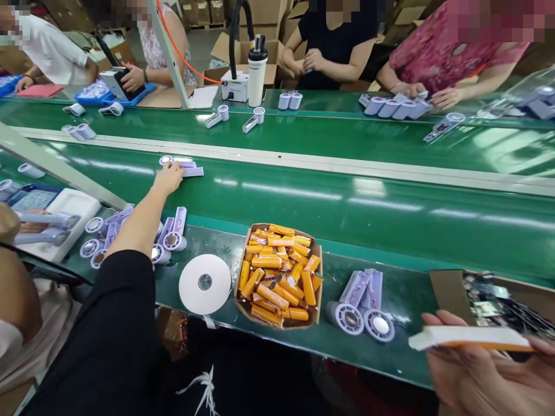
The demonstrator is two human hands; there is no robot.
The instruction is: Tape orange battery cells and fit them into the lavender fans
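Two lilac plastic housings [194,171] w/ round ends lie on the green conveyor belt [303,202] under the L hand [170,178]; its fingers are bent down onto them, but can't tell how firmly they're gripped. Best to take them by the solid body & keep fingertips off the open channels, since thin pinkish wires seem to show in similar ones nearer the body; lift rather than drag.

R hand [481,372] is closed round an orange-wrapped cylinder w/ a white strip [472,334] along its upper side, held approx. level. A light grip at the sides & ends is prob. best: squeezing could crease the wrap or shift the strip.

Just L of the R hand, on the dark green desk [411,361], sit two more lilac housings [379,326], round ends toward the body. Beyond the R hand: a carton of dark & silvery parts [446,292]. Btwn the hands: a cardboard box of orange cylinders [240,283], & a white tape roll [191,289] to its L, nearer the L forearm. Sleeve passes close to the housings [176,241] below the L hand, so keep the elbow a bit high to avoid knocking them.
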